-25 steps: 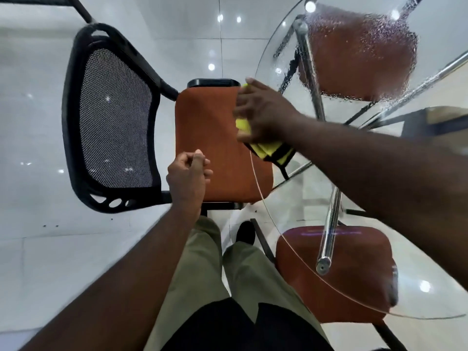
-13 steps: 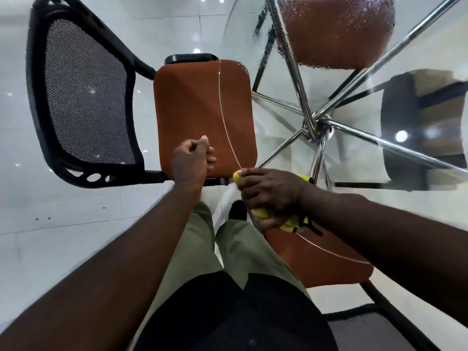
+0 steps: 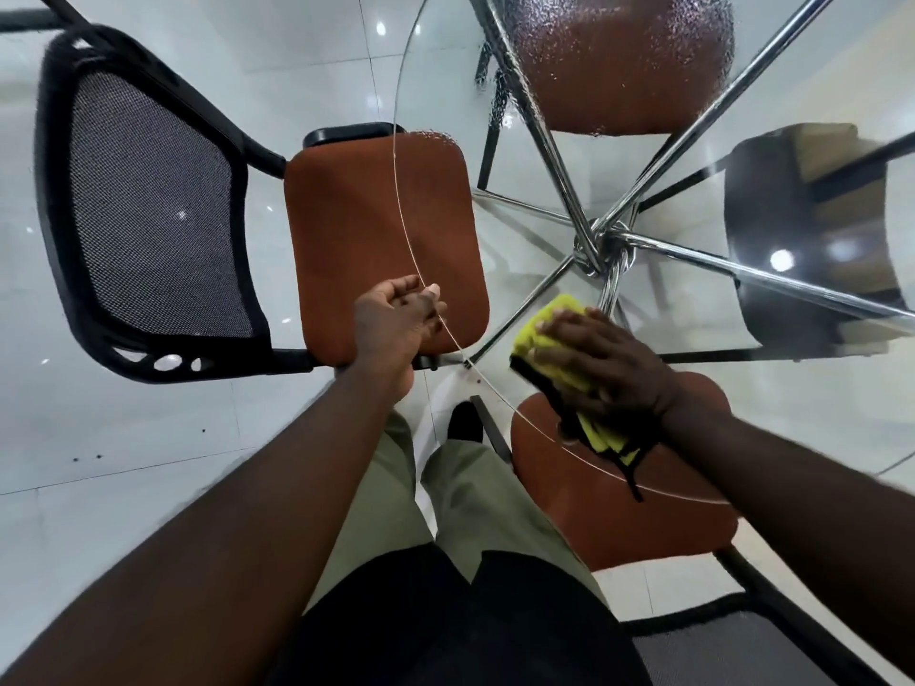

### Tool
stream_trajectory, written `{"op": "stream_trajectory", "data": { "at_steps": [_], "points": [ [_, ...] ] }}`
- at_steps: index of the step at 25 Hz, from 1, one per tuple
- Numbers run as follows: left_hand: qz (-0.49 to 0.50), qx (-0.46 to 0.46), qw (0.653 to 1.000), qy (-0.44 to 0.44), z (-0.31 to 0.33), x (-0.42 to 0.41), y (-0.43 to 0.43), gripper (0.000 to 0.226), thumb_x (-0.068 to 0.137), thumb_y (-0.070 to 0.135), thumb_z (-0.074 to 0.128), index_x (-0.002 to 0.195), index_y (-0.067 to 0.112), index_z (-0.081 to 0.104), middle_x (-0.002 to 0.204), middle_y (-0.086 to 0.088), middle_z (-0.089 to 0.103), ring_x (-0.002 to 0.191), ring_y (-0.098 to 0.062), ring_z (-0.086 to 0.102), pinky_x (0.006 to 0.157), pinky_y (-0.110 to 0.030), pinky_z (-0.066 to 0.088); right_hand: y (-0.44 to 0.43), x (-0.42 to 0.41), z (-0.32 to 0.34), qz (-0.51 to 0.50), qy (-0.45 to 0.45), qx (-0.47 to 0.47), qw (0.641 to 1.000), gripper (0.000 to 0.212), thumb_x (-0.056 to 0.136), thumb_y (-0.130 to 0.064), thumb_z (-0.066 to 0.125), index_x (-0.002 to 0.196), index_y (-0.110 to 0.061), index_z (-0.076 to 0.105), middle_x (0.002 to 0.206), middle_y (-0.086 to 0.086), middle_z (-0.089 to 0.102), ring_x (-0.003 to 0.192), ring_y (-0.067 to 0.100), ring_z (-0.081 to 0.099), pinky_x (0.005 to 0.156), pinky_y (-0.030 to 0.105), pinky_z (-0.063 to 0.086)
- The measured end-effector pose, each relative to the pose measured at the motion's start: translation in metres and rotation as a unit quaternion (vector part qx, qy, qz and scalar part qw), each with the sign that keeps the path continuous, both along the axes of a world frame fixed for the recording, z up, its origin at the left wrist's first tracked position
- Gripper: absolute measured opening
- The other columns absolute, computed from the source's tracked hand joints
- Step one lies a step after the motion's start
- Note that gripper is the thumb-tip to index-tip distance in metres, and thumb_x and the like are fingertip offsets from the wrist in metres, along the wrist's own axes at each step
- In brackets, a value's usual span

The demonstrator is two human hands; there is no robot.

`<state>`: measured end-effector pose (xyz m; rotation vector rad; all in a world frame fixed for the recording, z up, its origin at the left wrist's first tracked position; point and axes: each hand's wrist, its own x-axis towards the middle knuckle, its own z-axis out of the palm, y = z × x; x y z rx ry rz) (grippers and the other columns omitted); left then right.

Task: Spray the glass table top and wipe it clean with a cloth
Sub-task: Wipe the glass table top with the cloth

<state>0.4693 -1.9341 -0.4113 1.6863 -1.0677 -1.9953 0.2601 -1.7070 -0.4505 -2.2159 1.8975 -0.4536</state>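
Note:
The round glass table top (image 3: 544, 200) fills the right side of the head view, its thin rim curving from top centre down toward me. Spray droplets (image 3: 619, 66) speckle its far part. My right hand (image 3: 599, 368) lies with fingers spread flat on a yellow cloth (image 3: 549, 334) with black trim and presses it onto the glass just inside the near rim. My left hand (image 3: 401, 321) is at the rim to the left, fingers curled under the edge and thumb on top of it. No spray bottle is in view.
A chrome leg frame (image 3: 601, 240) crosses under the glass. Orange-seated chairs stand around: one with a black mesh back (image 3: 148, 205) at left, one (image 3: 624, 512) under the near rim, one (image 3: 619, 66) at the far side. White tiled floor (image 3: 124, 462) lies to the left.
My right hand has slid the cloth from the near rim inward and to the right across the glass. My left hand has come to the rim and taken hold of it.

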Motion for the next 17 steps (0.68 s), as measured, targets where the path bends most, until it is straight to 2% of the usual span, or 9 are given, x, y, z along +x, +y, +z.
{"op": "stream_trajectory", "data": {
  "at_steps": [3, 8, 10, 13, 15, 17],
  "points": [
    [0.005, -0.001, 1.000, -0.010, -0.001, -0.012, -0.011, 0.028, 0.096, 0.004, 0.071, 0.122, -0.002, 0.062, 0.109, -0.022, 0.072, 0.081, -0.021, 0.072, 0.080, -0.042, 0.065, -0.047, -0.010, -0.002, -0.123, -0.013, -0.028, 0.992, 0.049, 0.100, -0.031, 0.064, 0.146, -0.015, 0.061, 0.155, 0.016, 0.057, 0.148, 0.040, 0.049, 0.118, 0.065, 0.039],
    [0.017, -0.003, 1.000, -0.008, -0.015, -0.035, -0.042, 0.018, 0.099, 0.002, 0.065, 0.116, 0.004, 0.062, 0.094, -0.015, 0.069, 0.068, -0.019, 0.067, 0.069, -0.037, 0.063, -0.163, -0.026, -0.002, -0.117, 0.009, -0.042, 0.992, 0.045, 0.102, -0.034, 0.060, 0.144, -0.016, 0.066, 0.156, 0.010, 0.058, 0.151, 0.034, 0.047, 0.123, 0.058, 0.035],
    [0.015, -0.026, 0.999, -0.021, -0.015, -0.045, -0.053, 0.007, 0.104, 0.013, 0.060, 0.109, 0.008, 0.062, 0.090, -0.013, 0.069, 0.069, -0.019, 0.065, 0.063, -0.037, 0.061, -0.182, -0.025, 0.004, -0.131, 0.042, -0.028, 0.990, 0.047, 0.104, -0.036, 0.059, 0.149, -0.022, 0.062, 0.161, 0.004, 0.053, 0.154, 0.030, 0.043, 0.125, 0.057, 0.031],
    [0.035, -0.054, 0.997, -0.049, -0.025, -0.070, -0.078, 0.029, 0.110, 0.035, 0.046, 0.099, 0.013, 0.060, 0.077, -0.008, 0.065, 0.058, -0.019, 0.058, 0.049, -0.032, 0.051, -0.170, -0.001, 0.008, -0.179, 0.030, 0.043, 0.982, 0.056, 0.108, -0.042, 0.054, 0.162, -0.030, 0.045, 0.174, -0.002, 0.033, 0.164, 0.026, 0.024, 0.129, 0.057, 0.024],
    [0.030, -0.084, 0.992, -0.092, -0.030, -0.088, -0.092, 0.039, 0.109, 0.044, 0.037, 0.094, 0.017, 0.061, 0.075, -0.005, 0.065, 0.062, -0.024, 0.060, 0.060, -0.038, 0.053, -0.175, 0.002, 0.009, -0.165, 0.040, 0.064, 0.983, 0.059, 0.109, -0.045, 0.051, 0.165, -0.033, 0.038, 0.177, -0.005, 0.025, 0.166, 0.023, 0.016, 0.130, 0.057, 0.022],
    [0.023, -0.109, 0.987, -0.119, -0.031, -0.099, -0.092, 0.047, 0.110, 0.046, 0.031, 0.104, 0.013, 0.064, 0.086, -0.005, 0.069, 0.081, -0.030, 0.066, 0.079, -0.043, 0.055, -0.212, -0.016, 0.012, -0.123, 0.046, 0.054, 0.990, 0.058, 0.109, -0.045, 0.050, 0.165, -0.033, 0.040, 0.176, -0.004, 0.027, 0.165, 0.023, 0.019, 0.128, 0.058, 0.024]
  ]
}}
